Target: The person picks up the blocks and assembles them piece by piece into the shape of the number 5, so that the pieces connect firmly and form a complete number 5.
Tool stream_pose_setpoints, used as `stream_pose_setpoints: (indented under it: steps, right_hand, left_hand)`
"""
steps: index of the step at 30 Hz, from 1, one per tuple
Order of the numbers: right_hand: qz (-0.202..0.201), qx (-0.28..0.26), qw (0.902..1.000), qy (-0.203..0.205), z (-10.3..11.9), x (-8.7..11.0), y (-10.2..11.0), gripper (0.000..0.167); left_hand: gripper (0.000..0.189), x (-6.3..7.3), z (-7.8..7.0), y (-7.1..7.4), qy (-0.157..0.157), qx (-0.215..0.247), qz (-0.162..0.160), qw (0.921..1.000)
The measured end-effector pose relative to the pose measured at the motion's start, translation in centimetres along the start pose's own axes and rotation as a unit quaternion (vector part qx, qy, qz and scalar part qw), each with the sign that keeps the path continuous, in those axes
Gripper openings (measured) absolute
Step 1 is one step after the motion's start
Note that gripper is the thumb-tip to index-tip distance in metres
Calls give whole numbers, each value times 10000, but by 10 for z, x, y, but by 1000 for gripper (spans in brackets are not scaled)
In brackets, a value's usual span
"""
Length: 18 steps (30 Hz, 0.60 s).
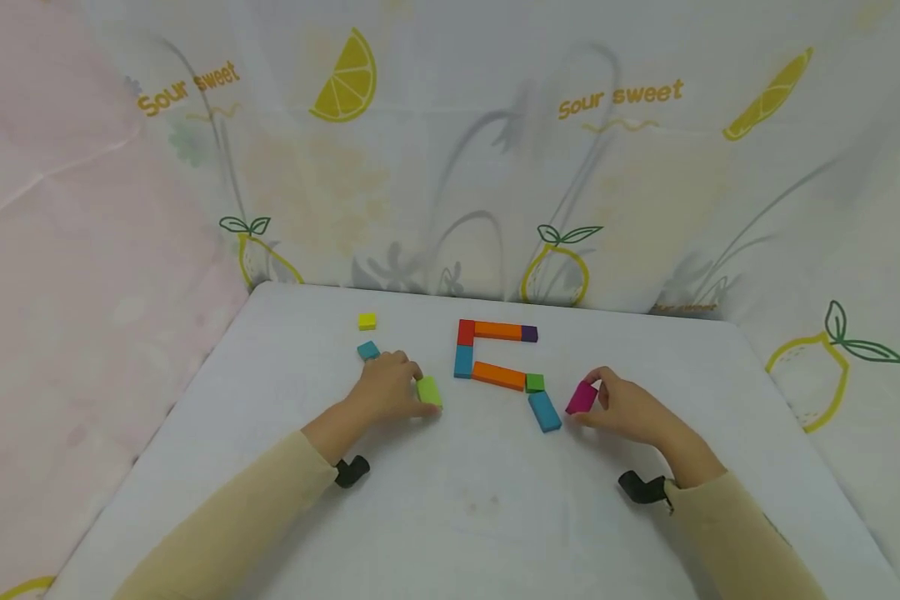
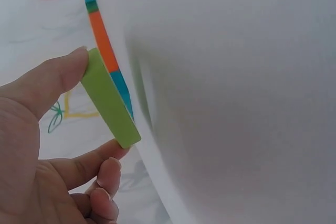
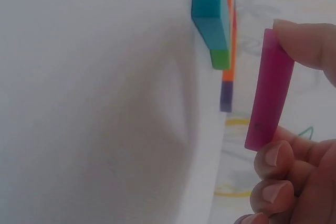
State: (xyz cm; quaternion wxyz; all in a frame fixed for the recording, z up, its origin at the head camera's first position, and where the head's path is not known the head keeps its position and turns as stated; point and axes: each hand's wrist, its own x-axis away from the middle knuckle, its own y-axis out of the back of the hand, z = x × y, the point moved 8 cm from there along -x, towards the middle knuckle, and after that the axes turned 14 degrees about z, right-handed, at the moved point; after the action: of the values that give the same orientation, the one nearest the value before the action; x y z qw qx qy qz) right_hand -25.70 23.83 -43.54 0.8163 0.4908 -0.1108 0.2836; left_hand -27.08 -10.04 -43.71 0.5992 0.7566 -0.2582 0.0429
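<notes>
Between thumb and fingertip, my left hand (image 1: 388,390) pinches a light green block (image 2: 109,98) by its two ends. My right hand (image 1: 630,408) likewise pinches a magenta block (image 3: 270,90), which appears tilted in the head view. Between the hands lies an outline of blocks: a red block (image 1: 466,332), a blue block (image 1: 463,362), an upper orange block (image 1: 498,331) ending at a purple block (image 1: 529,334), and a lower orange block (image 1: 498,376) ending at a green cube (image 1: 535,383). From the cube, a second blue block (image 1: 544,412) slants down, left of the magenta one.
A yellow block (image 1: 367,322) and a small teal block (image 1: 368,350) lie at the left, the teal one right behind my left hand. The white table (image 1: 450,517) meets a lemon-print cloth (image 1: 435,167) along its back edge.
</notes>
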Motion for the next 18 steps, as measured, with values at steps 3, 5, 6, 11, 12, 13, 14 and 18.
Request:
stream_pose_setpoints:
  steps: [3, 5, 6, 11, 12, 13, 14, 18]
  right_hand:
    - [62, -40, 10000, 67, 5, 4, -6, 72]
    - [85, -42, 9999, 103, 9, 7, -8, 71]
    - [90, -49, 9999, 122, 11, 8, -10, 70]
    - [128, -84, 9998, 151, 20, 14, -16, 71]
    - [150, -87, 9997, 143, 22, 15, -18, 71]
    - [175, -85, 9997, 140, 23, 15, -20, 72]
    - [195, -83, 9997, 139, 24, 15, -22, 72]
    - [276, -44, 9995, 171, 28, 15, -30, 69]
  left_hand:
    - [64, 6, -8, -3, -51, -74, 13, 10000]
    - [63, 9, -13, -5, -85, -85, 38, 9999]
    - [63, 11, -15, -6, -103, -76, 53, 9999]
    - [62, 16, -26, -11, -314, -74, 29, 9995]
    - [62, 17, -28, -12, -364, -87, 5, 9993]
    - [62, 18, -30, -12, -413, -97, -20, 9991]
    - [62, 18, -32, -13, -466, -101, -40, 9989]
    - [61, 19, -38, -17, -597, -128, -54, 9981]
